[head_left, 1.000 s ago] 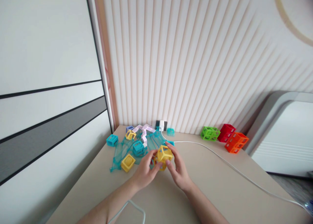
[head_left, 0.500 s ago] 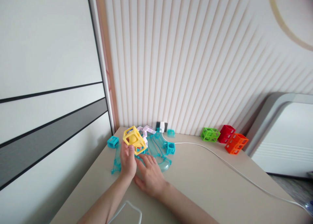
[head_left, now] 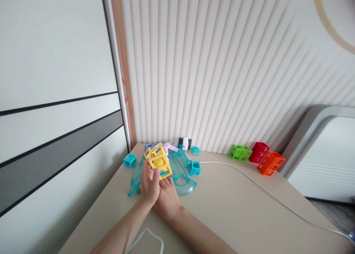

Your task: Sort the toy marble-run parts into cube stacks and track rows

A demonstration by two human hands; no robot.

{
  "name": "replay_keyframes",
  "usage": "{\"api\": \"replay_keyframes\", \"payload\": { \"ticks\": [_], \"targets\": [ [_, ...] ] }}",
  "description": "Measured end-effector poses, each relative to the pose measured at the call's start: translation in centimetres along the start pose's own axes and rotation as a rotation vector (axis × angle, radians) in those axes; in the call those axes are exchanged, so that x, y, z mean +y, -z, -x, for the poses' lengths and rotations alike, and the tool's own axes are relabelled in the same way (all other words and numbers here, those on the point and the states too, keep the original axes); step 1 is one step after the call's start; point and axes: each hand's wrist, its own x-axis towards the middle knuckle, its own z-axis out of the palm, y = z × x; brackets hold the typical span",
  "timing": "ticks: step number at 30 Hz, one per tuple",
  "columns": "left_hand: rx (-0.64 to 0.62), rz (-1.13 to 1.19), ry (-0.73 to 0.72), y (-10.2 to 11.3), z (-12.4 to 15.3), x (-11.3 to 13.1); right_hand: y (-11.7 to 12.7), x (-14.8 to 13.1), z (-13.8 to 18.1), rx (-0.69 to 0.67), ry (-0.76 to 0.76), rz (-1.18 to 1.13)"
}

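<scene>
My left hand is closed on a yellow openwork block, thumb on its near side, and holds it tilted above the pile. My right hand lies low, crossing behind and under the left one. Its knuckles touch the area just below the yellow block, and most of its fingers are hidden, so I cannot see what they hold. Around both hands spread clear teal track pieces. Behind the yellow block lie pale lilac pieces and a blue-violet block.
Teal blocks stand at the left and right of the pile. Green, red and orange blocks sit by the wall. A white cable runs from the plug across the table.
My right hand has slid leftward under my left hand, hiding more of its fingers. The yellow block has turned slightly and shifted right and a little down in view.
</scene>
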Motion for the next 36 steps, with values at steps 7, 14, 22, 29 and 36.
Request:
{"api": "replay_keyframes", "payload": {
  "ticks": [7, 14, 22, 29, 36],
  "targets": [
    [0.024, 0.09, -0.059, 0.7, 1.1, -1.9, 0.7, -0.2, 0.0, 0.014, -0.042, -0.116],
    [0.093, 0.167, -0.064, 1.1, 1.7, -3.3, 2.8, 0.0, 0.0, 0.068, -0.232, -0.463],
    [0.055, 0.244, -0.05, 0.6, 2.2, -3.5, 2.7, 1.5, -0.4, 0.222, -0.548, -0.922],
    [0.065, 0.311, 0.051, -0.3, 2.6, -2.6, 4.0, 2.2, -0.7, 0.386, -0.697, -1.182],
    [-0.044, 0.377, 0.339, -1.4, 3.0, -1.7, 6.4, 5.0, 0.5, 0.477, -0.654, -1.13]
  ]
}}
